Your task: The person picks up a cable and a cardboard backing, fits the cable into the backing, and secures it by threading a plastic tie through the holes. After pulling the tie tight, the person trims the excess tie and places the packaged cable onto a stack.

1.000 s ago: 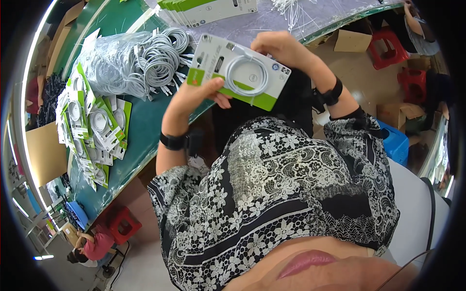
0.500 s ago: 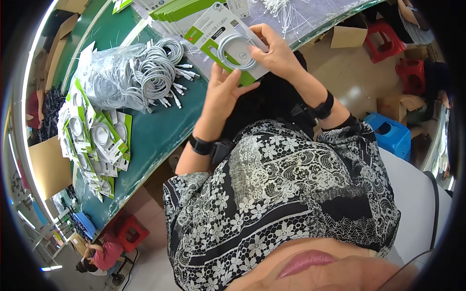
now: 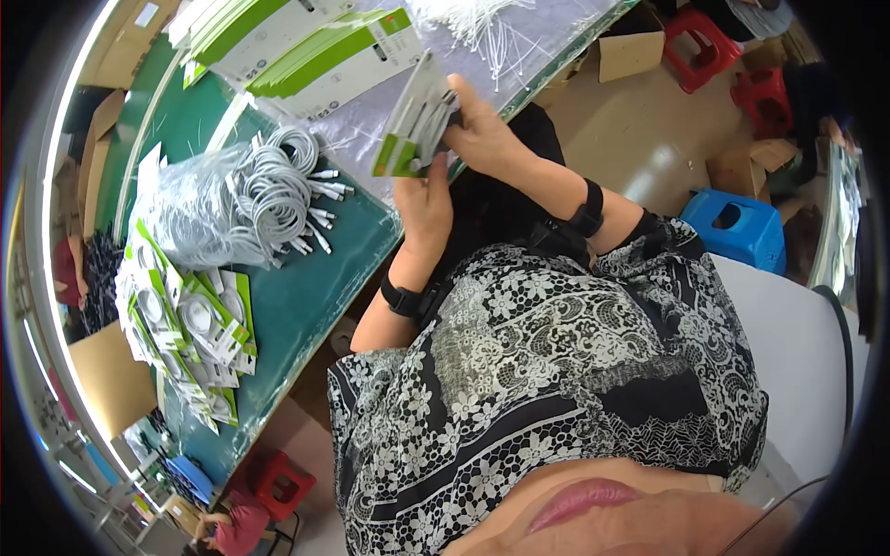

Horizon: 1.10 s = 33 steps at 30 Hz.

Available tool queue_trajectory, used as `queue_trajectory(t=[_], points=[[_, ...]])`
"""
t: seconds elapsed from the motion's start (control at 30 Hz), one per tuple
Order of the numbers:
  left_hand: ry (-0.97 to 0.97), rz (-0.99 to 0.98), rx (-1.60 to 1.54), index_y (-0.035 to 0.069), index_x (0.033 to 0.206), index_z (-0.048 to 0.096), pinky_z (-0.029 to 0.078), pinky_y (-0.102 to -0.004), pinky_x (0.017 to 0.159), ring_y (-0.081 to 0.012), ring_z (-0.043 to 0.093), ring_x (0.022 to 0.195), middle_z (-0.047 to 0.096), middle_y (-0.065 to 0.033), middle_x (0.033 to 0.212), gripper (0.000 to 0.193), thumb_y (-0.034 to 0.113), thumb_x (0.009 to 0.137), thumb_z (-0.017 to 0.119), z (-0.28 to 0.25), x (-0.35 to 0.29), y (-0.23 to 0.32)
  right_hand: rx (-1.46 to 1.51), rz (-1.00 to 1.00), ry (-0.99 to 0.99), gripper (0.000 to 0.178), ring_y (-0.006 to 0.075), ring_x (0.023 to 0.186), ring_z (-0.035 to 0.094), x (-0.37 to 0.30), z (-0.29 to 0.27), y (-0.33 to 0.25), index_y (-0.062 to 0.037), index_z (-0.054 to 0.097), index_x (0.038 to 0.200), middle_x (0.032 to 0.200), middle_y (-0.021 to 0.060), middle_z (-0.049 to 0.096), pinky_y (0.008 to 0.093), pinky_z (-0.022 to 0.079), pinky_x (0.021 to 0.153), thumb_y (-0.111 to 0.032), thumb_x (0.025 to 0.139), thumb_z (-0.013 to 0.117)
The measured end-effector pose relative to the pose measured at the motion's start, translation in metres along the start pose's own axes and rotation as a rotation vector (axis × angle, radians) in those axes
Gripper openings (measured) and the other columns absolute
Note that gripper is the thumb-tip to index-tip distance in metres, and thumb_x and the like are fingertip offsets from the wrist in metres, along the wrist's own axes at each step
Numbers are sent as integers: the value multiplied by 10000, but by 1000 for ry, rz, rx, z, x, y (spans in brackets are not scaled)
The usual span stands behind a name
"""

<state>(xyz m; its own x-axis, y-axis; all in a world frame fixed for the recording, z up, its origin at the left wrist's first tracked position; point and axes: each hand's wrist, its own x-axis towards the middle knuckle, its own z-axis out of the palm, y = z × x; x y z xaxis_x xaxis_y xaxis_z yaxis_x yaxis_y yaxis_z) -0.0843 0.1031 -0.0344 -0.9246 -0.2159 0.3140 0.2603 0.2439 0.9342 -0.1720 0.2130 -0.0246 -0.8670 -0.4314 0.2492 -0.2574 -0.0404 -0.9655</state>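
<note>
A white and green cable package (image 3: 404, 120) with a coiled grey cable is turned almost edge-on, tilted over the table's edge. My right hand (image 3: 484, 134) is closed on its right side, thumb against the coil. At its lower end my left hand (image 3: 424, 206) grips the card between thumb and fingers; some of those fingers are hidden. Just beyond lie rows of flat green and white package cards (image 3: 338, 79). To the left, a clear plastic bag (image 3: 190, 204) spills coiled grey cables (image 3: 278, 185) with white plugs.
Filled cable packages (image 3: 190, 320) are heaped at the green table's (image 3: 301, 283) left. White twist ties (image 3: 491, 28) lie at the far side. Right of me stand a blue stool (image 3: 737, 227), red stools (image 3: 700, 51) and cardboard boxes (image 3: 630, 57). Another person (image 3: 239, 526) sits at lower left.
The package has turned from face-up to nearly edge-on and moved slightly left and nearer. Both hands moved with it, still holding it. The whole view has shifted too.
</note>
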Motion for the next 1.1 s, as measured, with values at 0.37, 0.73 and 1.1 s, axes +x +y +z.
queue_trajectory(t=[0.37, 0.73, 1.1], points=[[60, -473, -756, 49, 1284, 385, 559, -394, 797, -209, 590, 1023, 527, -82, 1174, 346, 118, 961, 488, -25, 2, 7, -1130, 129, 313, 272, 257, 841, 610, 22, -146, 26, -87, 650, 892, 892, 85, 628, 410, 454, 783, -350, 826, 644], [-4, -432, -809, 86, 1298, 375, 559, -433, 808, -233, 585, 1052, 527, -82, 1191, 349, 117, 965, 475, -1, 9, -2, -1265, 168, 311, 276, 296, 791, 638, 60, -117, 48, -87, 639, 862, 856, 91, 659, 418, 485, 718, -361, 832, 623], [-1, -615, -1279, 84, 1305, 381, 561, -380, 788, -259, 586, 1036, 526, -89, 1213, 390, 181, 951, 515, -6, 20, 12, -377, 36, 487, 173, 221, 677, 623, 57, -128, 60, -60, 651, 906, 803, 98, 660, 317, 492, 627, -215, 831, 632]])
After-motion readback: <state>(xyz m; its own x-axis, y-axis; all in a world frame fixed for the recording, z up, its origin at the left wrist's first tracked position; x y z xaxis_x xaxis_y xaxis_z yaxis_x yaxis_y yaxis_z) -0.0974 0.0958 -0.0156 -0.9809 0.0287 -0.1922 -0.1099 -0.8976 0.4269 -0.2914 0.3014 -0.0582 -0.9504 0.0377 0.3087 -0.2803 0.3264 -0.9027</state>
